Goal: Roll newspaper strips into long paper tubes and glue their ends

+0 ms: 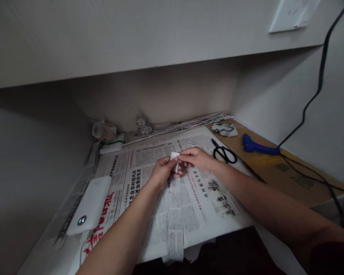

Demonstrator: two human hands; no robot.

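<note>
The folded paper (174, 155) was between the two hands, with its short upright part above the fingers, so neither hand was clearly nearer. The left hand (164, 171) was closed on it with the thumb in front; the right hand (194, 157) pinched its upper right edge with nearly closed fingertips. Below them, a long printed strip (176, 219) ran toward the body, over the newspaper (192, 208). It seemed one piece with the folded paper, but fingers hid the joining. A plastic bag (103, 130) stood far behind, at left; I could not tell its contents.
</note>
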